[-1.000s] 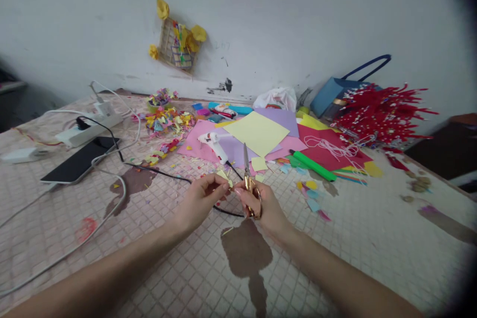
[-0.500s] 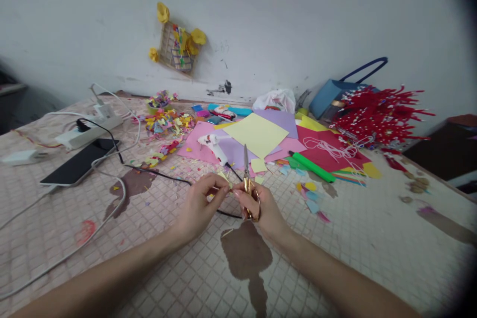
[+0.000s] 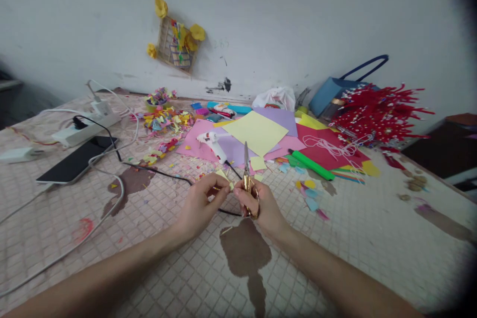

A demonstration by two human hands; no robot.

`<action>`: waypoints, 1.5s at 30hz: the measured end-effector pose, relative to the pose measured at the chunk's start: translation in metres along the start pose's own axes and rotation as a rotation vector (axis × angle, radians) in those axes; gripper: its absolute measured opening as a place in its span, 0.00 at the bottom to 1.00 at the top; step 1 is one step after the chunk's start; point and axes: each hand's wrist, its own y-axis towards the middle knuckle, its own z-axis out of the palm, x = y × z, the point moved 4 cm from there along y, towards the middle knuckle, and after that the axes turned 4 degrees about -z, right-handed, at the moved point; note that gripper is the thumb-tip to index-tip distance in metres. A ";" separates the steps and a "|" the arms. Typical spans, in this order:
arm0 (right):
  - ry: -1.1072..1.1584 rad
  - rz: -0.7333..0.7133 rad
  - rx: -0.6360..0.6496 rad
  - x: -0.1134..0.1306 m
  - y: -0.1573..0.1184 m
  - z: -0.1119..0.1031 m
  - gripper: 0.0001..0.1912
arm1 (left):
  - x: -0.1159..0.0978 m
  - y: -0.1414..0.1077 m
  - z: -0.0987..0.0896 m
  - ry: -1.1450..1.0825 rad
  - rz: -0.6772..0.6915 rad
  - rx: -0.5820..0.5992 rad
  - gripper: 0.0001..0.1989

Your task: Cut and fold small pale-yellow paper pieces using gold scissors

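My right hand [image 3: 263,206] is closed around gold-handled scissors [image 3: 246,171], whose blades point away from me. My left hand [image 3: 204,202] pinches a small piece of pale yellow paper [image 3: 231,186] between thumb and fingertips, just left of the scissors. The two hands are close together, with the right fingertips near that paper. Beyond them lie a small pale yellow paper square [image 3: 257,163] and a white glue gun [image 3: 212,146]. A large pale yellow sheet [image 3: 257,131] rests on pink and purple paper.
A black cord [image 3: 164,174] runs behind my hands. To the left are a phone [image 3: 78,160] and a power strip [image 3: 87,128]. Paper scraps [image 3: 164,121], a green marker-like tube [image 3: 312,164], white string [image 3: 333,146], a red beaded bundle [image 3: 376,117] and a blue bag [image 3: 328,95] lie farther back.
My right fingertips have drawn slightly away from my left ones, and the yellow paper piece shows more between them. The view has shifted a little.
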 end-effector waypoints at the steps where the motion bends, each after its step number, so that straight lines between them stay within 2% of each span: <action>1: -0.005 0.003 0.010 0.001 0.000 0.000 0.06 | 0.000 0.000 0.000 -0.014 -0.017 0.019 0.06; 5: -0.023 0.015 0.049 0.004 0.001 -0.002 0.06 | 0.000 0.002 0.000 -0.083 -0.077 0.102 0.08; 9: -0.091 0.008 0.092 0.006 0.001 -0.001 0.06 | -0.001 0.005 -0.003 -0.126 -0.090 0.121 0.07; 14: -0.125 0.024 0.046 0.005 0.003 -0.004 0.08 | 0.004 0.007 -0.004 -0.141 -0.134 0.145 0.06; 18: -0.060 0.043 0.018 0.002 0.004 -0.007 0.11 | 0.003 0.008 -0.003 -0.231 -0.201 0.167 0.08; 23: 0.017 0.051 0.032 0.002 -0.001 -0.004 0.18 | -0.001 0.010 -0.008 -0.404 -0.313 0.056 0.09; 30: -0.103 0.096 0.165 -0.002 -0.012 0.009 0.21 | 0.001 0.010 -0.015 -0.577 -0.309 -0.067 0.08; 45: -0.246 0.063 0.163 -0.008 -0.013 0.008 0.19 | 0.006 0.010 -0.015 -0.665 -0.283 -0.109 0.08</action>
